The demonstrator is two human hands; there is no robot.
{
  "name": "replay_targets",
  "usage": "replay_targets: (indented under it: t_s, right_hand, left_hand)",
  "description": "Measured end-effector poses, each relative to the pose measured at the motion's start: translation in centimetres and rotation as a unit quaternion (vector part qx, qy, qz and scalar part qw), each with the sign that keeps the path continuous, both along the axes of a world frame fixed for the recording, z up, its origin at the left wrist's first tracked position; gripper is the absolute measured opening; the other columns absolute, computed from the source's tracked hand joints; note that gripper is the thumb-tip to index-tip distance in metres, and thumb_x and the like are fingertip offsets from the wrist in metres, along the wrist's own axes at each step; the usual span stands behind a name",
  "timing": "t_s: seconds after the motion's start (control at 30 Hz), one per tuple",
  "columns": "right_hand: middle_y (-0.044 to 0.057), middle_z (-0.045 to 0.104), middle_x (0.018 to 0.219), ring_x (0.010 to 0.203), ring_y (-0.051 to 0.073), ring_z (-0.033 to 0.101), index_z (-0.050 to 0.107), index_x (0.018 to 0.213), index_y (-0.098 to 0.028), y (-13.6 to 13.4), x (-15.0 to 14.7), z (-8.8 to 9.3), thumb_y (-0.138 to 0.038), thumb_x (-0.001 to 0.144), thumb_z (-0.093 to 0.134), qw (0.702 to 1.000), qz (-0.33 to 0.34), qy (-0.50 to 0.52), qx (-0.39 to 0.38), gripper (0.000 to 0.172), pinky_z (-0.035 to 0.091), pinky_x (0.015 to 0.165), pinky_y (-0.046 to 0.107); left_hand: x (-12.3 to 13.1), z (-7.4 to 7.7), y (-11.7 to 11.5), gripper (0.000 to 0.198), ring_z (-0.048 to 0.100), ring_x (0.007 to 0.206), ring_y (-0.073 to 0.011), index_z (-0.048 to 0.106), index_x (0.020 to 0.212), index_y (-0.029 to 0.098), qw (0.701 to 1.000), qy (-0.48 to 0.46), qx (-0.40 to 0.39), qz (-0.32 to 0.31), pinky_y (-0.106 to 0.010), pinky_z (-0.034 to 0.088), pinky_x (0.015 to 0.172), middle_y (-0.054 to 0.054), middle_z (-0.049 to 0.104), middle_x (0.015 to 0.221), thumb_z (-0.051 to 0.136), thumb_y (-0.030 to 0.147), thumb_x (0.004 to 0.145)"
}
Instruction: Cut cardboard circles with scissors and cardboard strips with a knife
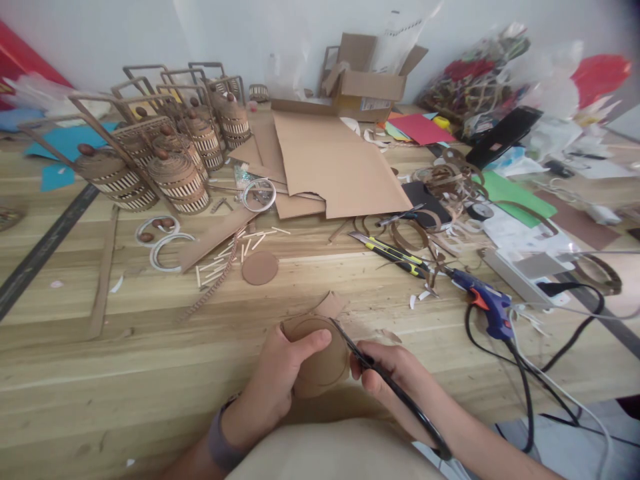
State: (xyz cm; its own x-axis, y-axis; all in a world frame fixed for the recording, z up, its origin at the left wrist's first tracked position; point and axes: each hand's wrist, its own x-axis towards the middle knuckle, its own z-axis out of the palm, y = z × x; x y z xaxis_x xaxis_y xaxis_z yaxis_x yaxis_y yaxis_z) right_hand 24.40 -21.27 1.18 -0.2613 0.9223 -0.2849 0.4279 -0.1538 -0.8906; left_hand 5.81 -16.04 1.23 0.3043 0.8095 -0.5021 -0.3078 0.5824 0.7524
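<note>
While left hand [277, 383] pinches the cardboard piece [320, 363] just above the near worktop [125, 373], likely steadying it, right hand [387, 373] grips scissors [353, 347], blades on its right edge

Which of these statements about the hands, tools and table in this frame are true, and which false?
1. The left hand holds a cardboard piece marked with a circle. True.
2. The right hand holds a utility knife. False: it holds black scissors, their blades at the cardboard piece.
3. A blue glue gun lies on the table, right of the hands. True.
4. The round cardboard disc rests on the glue gun. False: it lies on the table, beyond the hands.
</note>
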Motion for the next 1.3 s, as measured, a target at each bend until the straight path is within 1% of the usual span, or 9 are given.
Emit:
replay_targets:
  t_s: [0.2,0.33,0.47,0.6,0.73,0.93,1.03,1.13,1.3]
  right_hand:
    - [-0.004,0.037,0.065,0.059,0.014,0.033,0.047,0.07,-0.021,-0.1,0.1,-0.2,-0.093,0.082,0.032,1.0,0.001,-0.004,0.006,0.075,0.025,0.052,0.026]
    - [-0.003,0.041,0.065,0.059,0.013,0.034,0.049,0.073,-0.021,0.3,0.1,0.7,-0.095,0.08,0.029,1.0,0.019,-0.015,0.004,0.078,0.027,0.053,0.026]
    - [-0.002,0.042,0.066,0.059,0.014,0.036,0.046,0.074,-0.021,0.5,0.1,1.3,-0.095,0.08,0.025,0.999,0.038,-0.011,0.001,0.077,0.029,0.054,0.026]
    - [-0.002,0.044,0.068,0.061,0.014,0.039,0.049,0.077,-0.02,0.2,0.2,1.0,-0.09,0.086,0.028,0.999,0.036,0.015,0.012,0.073,0.03,0.055,0.027]
    - [-0.002,0.044,0.067,0.059,0.014,0.038,0.053,0.08,-0.02,-0.1,0.3,0.8,-0.089,0.087,0.029,0.999,0.033,0.018,0.003,0.074,0.03,0.055,0.027]
    - [-0.002,0.045,0.066,0.059,0.014,0.038,0.052,0.077,-0.02,0.3,0.1,1.7,-0.094,0.082,0.025,0.999,0.044,-0.011,-0.013,0.079,0.03,0.054,0.027]
    - [-0.002,0.046,0.067,0.059,0.014,0.039,0.053,0.078,-0.019,0.6,0.1,2.0,-0.095,0.081,0.025,0.998,0.049,-0.025,-0.013,0.08,0.031,0.054,0.027]
    - [-0.002,0.046,0.067,0.06,0.014,0.039,0.053,0.078,-0.019,0.6,0.1,2.0,-0.094,0.081,0.025,0.998,0.049,-0.024,-0.014,0.08,0.03,0.054,0.026]
    - [-0.002,0.045,0.067,0.06,0.014,0.04,0.052,0.076,-0.02,0.3,0.1,1.7,-0.087,0.089,0.027,0.999,0.042,-0.023,-0.002,0.073,0.031,0.054,0.026]
  left_hand:
    - [0.0,0.0,0.1,0.03,0.074,0.098,-0.029,0.08,0.092,0.019,1.0,0.005,-0.006,0.003,-0.038,0.054,0.092,-0.007,0.082,0.1,0.084,0.027,0.063]
    - [-0.1,0.0,-0.1,0.028,0.074,0.095,-0.0287,0.08,0.093,0.018,1.0,-0.002,-0.003,-0.008,-0.038,0.055,0.089,-0.007,0.082,0.098,0.082,0.028,0.066]
    - [-0.1,0.0,-0.1,0.031,0.074,0.097,-0.0297,0.079,0.095,0.017,1.0,-0.009,-0.002,-0.006,-0.039,0.055,0.091,-0.008,0.082,0.1,0.083,0.029,0.066]
    - [-0.1,0.1,0.0,0.024,0.074,0.096,-0.0283,0.079,0.09,0.017,1.0,-0.002,0.004,0.0,-0.038,0.054,0.093,-0.008,0.082,0.097,0.082,0.028,0.068]
    - [-0.1,0.2,0.0,0.02,0.074,0.093,-0.0269,0.079,0.089,0.019,1.0,-0.004,0.009,-0.004,-0.038,0.053,0.094,-0.007,0.082,0.096,0.08,0.028,0.071]
    - [-0.2,0.0,0.1,0.02,0.073,0.092,-0.0287,0.078,0.087,0.019,1.0,-0.01,0.002,-0.001,-0.038,0.054,0.086,-0.008,0.082,0.095,0.082,0.028,0.07]
    - [-0.3,-0.1,0.1,0.017,0.073,0.086,-0.027,0.078,0.085,0.018,1.0,-0.02,0.01,-0.01,-0.036,0.054,0.082,-0.007,0.081,0.09,0.081,0.028,0.072]
    - [-0.3,-0.2,0.0,0.016,0.073,0.085,-0.0254,0.079,0.085,0.018,0.999,-0.029,0.016,-0.012,-0.035,0.054,0.083,-0.006,0.081,0.089,0.081,0.028,0.073]
    - [-0.2,0.1,0.0,0.02,0.073,0.09,-0.0276,0.079,0.086,0.018,1.0,-0.021,-0.002,-0.001,-0.036,0.054,0.085,-0.007,0.081,0.092,0.082,0.029,0.07]
